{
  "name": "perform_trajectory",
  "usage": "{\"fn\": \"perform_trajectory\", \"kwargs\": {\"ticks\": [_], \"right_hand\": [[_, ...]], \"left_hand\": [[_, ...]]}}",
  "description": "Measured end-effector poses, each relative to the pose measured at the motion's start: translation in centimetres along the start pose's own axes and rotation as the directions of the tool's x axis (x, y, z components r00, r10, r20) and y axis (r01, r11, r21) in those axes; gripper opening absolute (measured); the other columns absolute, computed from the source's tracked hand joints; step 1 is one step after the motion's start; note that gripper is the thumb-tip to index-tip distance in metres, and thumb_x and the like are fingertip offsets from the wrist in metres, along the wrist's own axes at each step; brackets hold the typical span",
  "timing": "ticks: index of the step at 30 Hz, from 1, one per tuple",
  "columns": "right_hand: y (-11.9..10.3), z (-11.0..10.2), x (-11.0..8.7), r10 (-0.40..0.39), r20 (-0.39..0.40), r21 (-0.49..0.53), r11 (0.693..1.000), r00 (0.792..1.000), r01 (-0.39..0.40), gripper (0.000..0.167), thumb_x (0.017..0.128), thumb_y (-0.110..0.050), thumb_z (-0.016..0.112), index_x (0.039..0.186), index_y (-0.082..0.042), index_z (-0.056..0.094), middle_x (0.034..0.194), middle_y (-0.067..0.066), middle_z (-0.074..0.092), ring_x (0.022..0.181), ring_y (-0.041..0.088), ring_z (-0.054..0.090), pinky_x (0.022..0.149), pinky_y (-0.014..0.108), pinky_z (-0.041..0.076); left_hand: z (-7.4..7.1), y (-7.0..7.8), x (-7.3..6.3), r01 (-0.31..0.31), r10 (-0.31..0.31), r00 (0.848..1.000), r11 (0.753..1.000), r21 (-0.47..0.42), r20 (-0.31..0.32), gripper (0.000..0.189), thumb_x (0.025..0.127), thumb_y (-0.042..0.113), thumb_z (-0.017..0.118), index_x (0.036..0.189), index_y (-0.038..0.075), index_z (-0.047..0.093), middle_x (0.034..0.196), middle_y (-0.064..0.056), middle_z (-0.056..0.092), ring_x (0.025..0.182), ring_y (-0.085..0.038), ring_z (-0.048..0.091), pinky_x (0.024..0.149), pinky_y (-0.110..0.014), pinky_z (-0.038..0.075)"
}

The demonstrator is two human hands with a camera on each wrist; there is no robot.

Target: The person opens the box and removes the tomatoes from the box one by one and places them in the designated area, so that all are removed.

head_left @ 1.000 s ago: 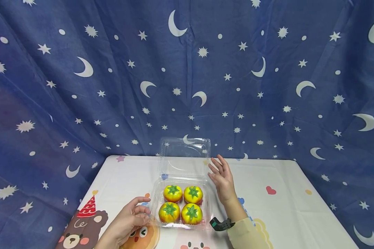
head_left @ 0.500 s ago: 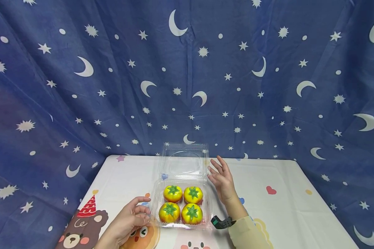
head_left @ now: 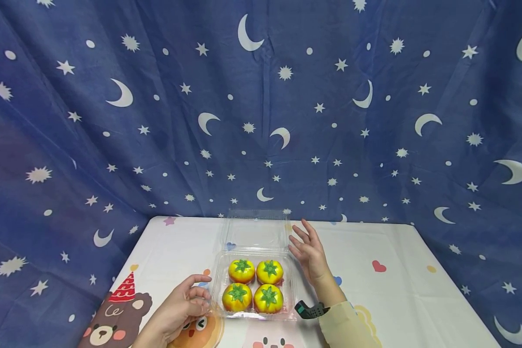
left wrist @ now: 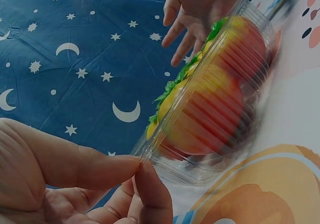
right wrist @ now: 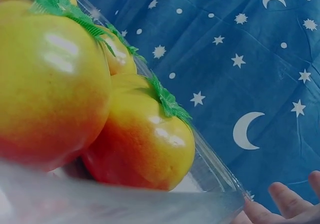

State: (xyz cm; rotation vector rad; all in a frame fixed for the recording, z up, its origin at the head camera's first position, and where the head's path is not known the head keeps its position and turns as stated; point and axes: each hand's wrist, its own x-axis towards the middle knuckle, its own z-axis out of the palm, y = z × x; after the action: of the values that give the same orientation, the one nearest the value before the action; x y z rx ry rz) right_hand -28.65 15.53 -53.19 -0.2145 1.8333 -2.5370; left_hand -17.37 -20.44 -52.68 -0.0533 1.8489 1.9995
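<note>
A clear plastic clamshell box [head_left: 289, 299] lies on the table with several artificial fruits [head_left: 268, 297] in its base. They are yellow above, red below, with green leaf caps, much like persimmons. Behind them the box's transparent lid [head_left: 256, 234] leans back from its hinge. At the box's left rim is my left hand [head_left: 182, 304]; in the left wrist view its thumb and index finger pinch the rim. My right hand [head_left: 310, 252] is raised beside the lid's right edge, fingers spread and relaxed. The right wrist view shows some of its fingers [right wrist: 287, 204] near a corner of the base.
A white tablecloth [head_left: 365, 246] with cartoon prints, including a bear at the left, covers the table. Close behind its far edge hangs a blue curtain [head_left: 261, 106] patterned with moons and stars. My right wrist wears a black band [head_left: 311, 311].
The lid has tilted farther back, its top edge sinking lower against the curtain. My right hand has shifted very slightly left; the left hand keeps its hold on the box.
</note>
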Motion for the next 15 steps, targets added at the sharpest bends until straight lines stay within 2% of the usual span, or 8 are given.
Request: {"fn": "perform_trajectory", "kwargs": {"ticks": [8,15], "right_hand": [[0.24,-0.09,-0.03,0.017,0.009,0.011,1.000,1.000,-0.017,0.080,0.097,0.003,0.040,0.172,-0.012,0.017,0.175,0.031,0.021,0.159,0.060,0.024,0.129,0.069,0.024],[0.39,-0.13,-0.12,0.040,-0.009,0.006,0.999,0.999,-0.040,0.079,0.098,0.002,0.042,0.172,-0.013,0.018,0.175,0.030,0.022,0.159,0.059,0.026,0.128,0.068,0.028]], "left_hand": [[0.06,0.11,-0.09,-0.007,0.007,1.000,1.000,-0.008,0.015,0.084,0.081,-0.012,0.068,0.156,-0.003,0.032,0.101,-0.003,0.062,0.078,-0.013,0.063,0.074,-0.029,0.060],[0.00,-0.04,-0.11,-0.012,0.013,1.000,1.000,-0.012,0.022,0.084,0.081,-0.012,0.067,0.157,-0.002,0.031,0.101,-0.003,0.061,0.079,-0.013,0.063,0.074,-0.030,0.060]]}}
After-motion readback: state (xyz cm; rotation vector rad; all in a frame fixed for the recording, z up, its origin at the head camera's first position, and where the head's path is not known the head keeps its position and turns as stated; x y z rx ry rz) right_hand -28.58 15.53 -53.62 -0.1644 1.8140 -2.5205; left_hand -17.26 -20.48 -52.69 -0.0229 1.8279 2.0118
